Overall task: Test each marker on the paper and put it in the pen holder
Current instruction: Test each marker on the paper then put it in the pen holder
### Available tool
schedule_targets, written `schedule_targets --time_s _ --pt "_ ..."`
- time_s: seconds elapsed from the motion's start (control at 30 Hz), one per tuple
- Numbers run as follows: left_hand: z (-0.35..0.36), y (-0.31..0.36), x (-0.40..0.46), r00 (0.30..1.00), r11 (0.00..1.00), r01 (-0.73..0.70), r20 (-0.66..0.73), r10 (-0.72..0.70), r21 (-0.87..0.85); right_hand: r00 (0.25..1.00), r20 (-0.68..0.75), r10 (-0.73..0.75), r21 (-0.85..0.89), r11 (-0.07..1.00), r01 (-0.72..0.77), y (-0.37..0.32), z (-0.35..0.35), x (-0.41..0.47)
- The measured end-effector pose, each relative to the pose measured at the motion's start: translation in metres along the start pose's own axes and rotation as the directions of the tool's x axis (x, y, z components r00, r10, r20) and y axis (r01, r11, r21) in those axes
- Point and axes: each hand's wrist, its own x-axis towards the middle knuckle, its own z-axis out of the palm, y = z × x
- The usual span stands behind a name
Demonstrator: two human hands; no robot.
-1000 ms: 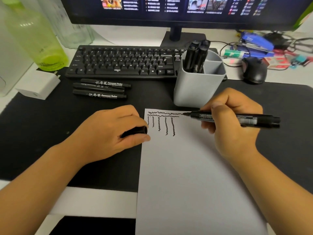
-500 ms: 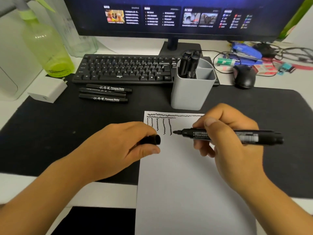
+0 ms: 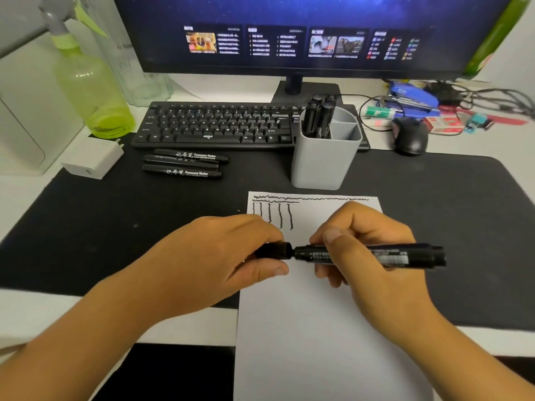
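My right hand (image 3: pixel 373 253) grips a black marker (image 3: pixel 385 255) held level above the white paper (image 3: pixel 324 337). My left hand (image 3: pixel 220 256) pinches the marker's black cap (image 3: pixel 275 250), whose mouth meets the marker's tip. The top of the paper carries wavy black test lines (image 3: pixel 289 209). Behind the paper stands a grey pen holder (image 3: pixel 321 163) with several black markers (image 3: pixel 318 117) upright in its left compartment. Three more capped black markers (image 3: pixel 185 164) lie side by side on the black desk mat, left of the holder.
A black keyboard (image 3: pixel 220 125) and a monitor (image 3: pixel 289 33) stand behind the mat. A green spray bottle (image 3: pixel 89 91) and a white charger (image 3: pixel 92 160) sit at the left. A black mouse (image 3: pixel 411 137), cables and stationery clutter the right back.
My right hand lifted the marker off the paper's top line and drew it toward me. My left hand brought the cap rightward until it met the tip.
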Motion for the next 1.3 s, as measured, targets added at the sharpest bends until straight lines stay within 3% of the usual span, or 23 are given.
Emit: schedule_targets --time_s 0.27,0.43,0.53,0.6,0.7,0.8,0.9,1.07,1.17,1.3 --pt "0.009 -0.002 -0.006 1.000 0.990 0.001 -0.014 -0.003 -0.143 0.984 0.177 0.001 0.120 0.992 -0.023 0.004 -0.004 -0.007" --pt "0.006 -0.010 -0.011 0.998 0.996 0.057 0.030 -0.055 -0.069 0.944 0.322 0.064 0.190 0.973 -0.131 -0.003 -0.024 -0.007" --pt "0.005 -0.012 -0.014 0.994 0.989 0.108 0.041 -0.105 -0.103 0.940 0.337 0.056 -0.150 0.989 -0.005 -0.005 -0.037 -0.006" --pt "0.007 -0.012 -0.014 0.990 0.985 0.129 0.072 -0.122 -0.111 0.920 0.391 0.028 -0.403 0.904 0.144 -0.005 -0.041 -0.006" --pt "0.009 -0.009 -0.014 0.989 0.991 0.112 0.101 -0.104 -0.077 0.892 0.451 0.027 -0.542 0.802 0.250 -0.007 -0.037 -0.008" --pt "0.010 -0.007 -0.009 0.993 0.998 0.007 0.118 -0.014 0.063 0.885 0.464 0.042 -0.598 0.752 0.278 -0.009 -0.027 -0.013" --pt "0.014 -0.005 -0.007 0.995 0.992 -0.001 0.095 -0.011 0.124 0.885 0.456 0.091 -0.568 0.796 0.211 -0.008 -0.022 -0.014" --pt "0.015 -0.007 -0.005 0.987 0.980 -0.129 0.115 0.112 0.149 0.862 0.443 0.245 -0.368 0.927 -0.074 0.000 -0.021 -0.016" --pt "0.013 -0.007 0.000 0.985 0.973 -0.160 0.094 0.146 0.166 0.856 0.451 0.253 -0.350 0.932 -0.091 0.000 -0.024 -0.014" --pt "0.009 -0.009 0.007 0.995 0.985 -0.065 0.085 0.052 0.159 0.872 0.434 0.226 -0.377 0.925 -0.052 -0.006 -0.025 -0.002"
